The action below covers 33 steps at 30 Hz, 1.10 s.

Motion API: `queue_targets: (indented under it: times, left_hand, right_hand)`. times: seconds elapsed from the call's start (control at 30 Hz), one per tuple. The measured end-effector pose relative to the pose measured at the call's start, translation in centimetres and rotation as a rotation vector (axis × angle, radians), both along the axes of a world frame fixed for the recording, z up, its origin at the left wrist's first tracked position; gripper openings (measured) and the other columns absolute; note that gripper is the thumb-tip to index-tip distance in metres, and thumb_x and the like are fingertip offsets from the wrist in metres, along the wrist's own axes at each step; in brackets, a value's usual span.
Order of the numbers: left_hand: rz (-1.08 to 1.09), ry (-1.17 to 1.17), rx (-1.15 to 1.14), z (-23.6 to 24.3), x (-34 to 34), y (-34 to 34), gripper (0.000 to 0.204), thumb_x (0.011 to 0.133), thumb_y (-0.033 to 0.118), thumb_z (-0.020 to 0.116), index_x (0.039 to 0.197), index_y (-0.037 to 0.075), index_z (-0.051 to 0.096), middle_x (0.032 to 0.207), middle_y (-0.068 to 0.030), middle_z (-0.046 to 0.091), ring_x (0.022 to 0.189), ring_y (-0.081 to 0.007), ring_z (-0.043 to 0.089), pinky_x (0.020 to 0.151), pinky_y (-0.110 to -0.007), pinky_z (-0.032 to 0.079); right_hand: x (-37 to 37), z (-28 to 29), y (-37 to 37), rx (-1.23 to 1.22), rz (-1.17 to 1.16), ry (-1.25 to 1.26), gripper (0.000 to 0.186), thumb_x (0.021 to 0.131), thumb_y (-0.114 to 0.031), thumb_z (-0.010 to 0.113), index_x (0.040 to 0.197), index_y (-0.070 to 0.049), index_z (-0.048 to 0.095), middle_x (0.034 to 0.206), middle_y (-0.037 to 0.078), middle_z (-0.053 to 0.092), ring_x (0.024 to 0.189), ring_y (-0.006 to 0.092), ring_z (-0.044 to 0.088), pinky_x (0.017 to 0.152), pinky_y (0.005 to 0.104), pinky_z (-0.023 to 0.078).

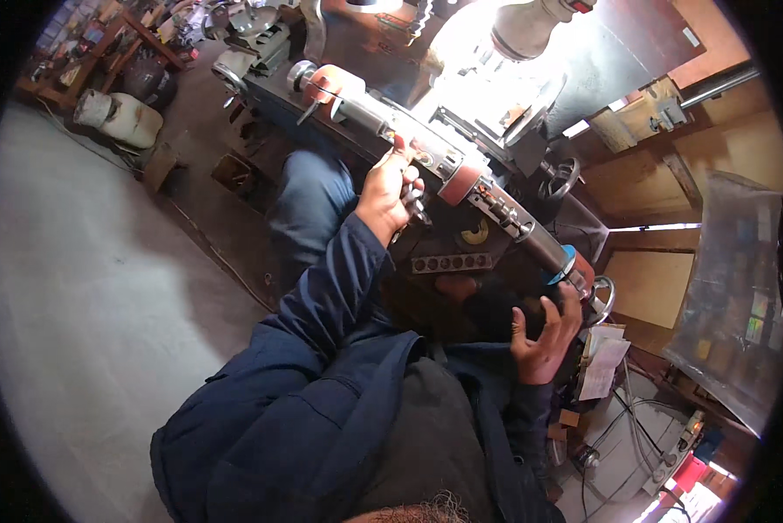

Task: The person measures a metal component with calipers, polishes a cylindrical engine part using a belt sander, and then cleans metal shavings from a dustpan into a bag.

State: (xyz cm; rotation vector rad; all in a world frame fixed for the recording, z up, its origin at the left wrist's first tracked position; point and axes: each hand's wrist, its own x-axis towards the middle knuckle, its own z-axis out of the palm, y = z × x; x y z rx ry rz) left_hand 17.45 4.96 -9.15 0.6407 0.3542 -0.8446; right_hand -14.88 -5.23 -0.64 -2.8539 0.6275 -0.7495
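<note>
A long metal bench machine with red end castings, like a small lathe or grinder, runs diagonally across the bench; its steel bar (541, 248) lies toward the right. My left hand (390, 193) is closed around a dark metal piece (418, 209), whose kind I cannot make out. The left thumb points up at the middle of the machine, near a red collar (463, 185). My right hand (548, 338) has its fingers spread, fingertips close to the red right end casting (583, 268) and the blue ring beside it. Whether they touch is unclear.
A bright lamp (531, 28) hangs over the back. A socket strip (451, 263) and a yellowish curved piece (475, 233) lie in front of the machine. Handwheels (604, 299) stick out at the right. A gas cylinder (119, 119) lies on the left floor.
</note>
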Motion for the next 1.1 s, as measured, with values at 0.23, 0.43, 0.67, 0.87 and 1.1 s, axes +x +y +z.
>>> queue_targets:
  times: [0.23,0.43,0.67,0.87,1.1]
  left_hand:
    - [0.056,0.093,0.250,0.3,2.0,-1.9,0.028,0.099,0.047,0.064,0.082,0.025,0.057,0.058,0.0115,0.047,0.054,-0.0067,0.049,0.050,-0.032,0.040]
    - [0.121,0.037,0.059,-0.1,1.0,-1.7,0.013,0.100,0.033,0.066,0.091,0.023,0.063,0.073,0.0082,0.055,0.055,-0.0071,0.049,0.053,-0.027,0.044]
    - [-0.022,0.188,-0.529,-0.1,1.3,0.1,0.011,0.105,0.022,0.055,0.102,0.016,0.062,0.077,0.0034,0.052,0.058,-0.0070,0.045,0.053,-0.023,0.043]
    - [-0.007,-0.100,-0.436,3.4,-1.9,2.5,0.050,0.107,0.052,0.035,0.117,0.007,0.056,0.085,-0.0064,0.055,0.061,-0.0174,0.051,0.055,-0.032,0.046]
    - [0.043,-0.270,-0.683,6.5,-4.3,4.1,0.065,0.103,0.060,0.040,0.138,0.006,0.042,0.115,-0.0148,0.055,0.105,-0.0254,0.056,0.094,-0.039,0.047]
  right_hand:
    - [-1.3,-1.8,3.9,0.199,0.057,-0.067,0.040,0.086,0.000,0.073,0.121,-0.004,0.054,0.126,0.019,0.060,0.115,0.0377,0.061,0.096,0.0455,0.051]
    - [-0.3,-1.3,5.6,0.458,0.021,-0.096,0.030,0.089,0.000,0.071,0.116,-0.002,0.059,0.112,0.016,0.068,0.097,0.0278,0.069,0.086,0.0371,0.055]
    - [5.4,0.6,6.8,0.700,0.095,-0.119,0.019,0.091,-0.003,0.071,0.109,-0.003,0.065,0.099,0.011,0.072,0.090,0.0209,0.071,0.082,0.0307,0.055]
    - [12.4,3.3,5.8,0.661,0.121,-0.064,0.020,0.091,-0.009,0.072,0.107,-0.001,0.066,0.097,0.015,0.069,0.084,0.0267,0.070,0.076,0.0345,0.055]
    - [19.3,4.3,4.9,0.558,0.286,0.024,0.032,0.089,-0.016,0.074,0.114,0.001,0.066,0.106,0.021,0.070,0.091,0.0370,0.070,0.081,0.0417,0.055]
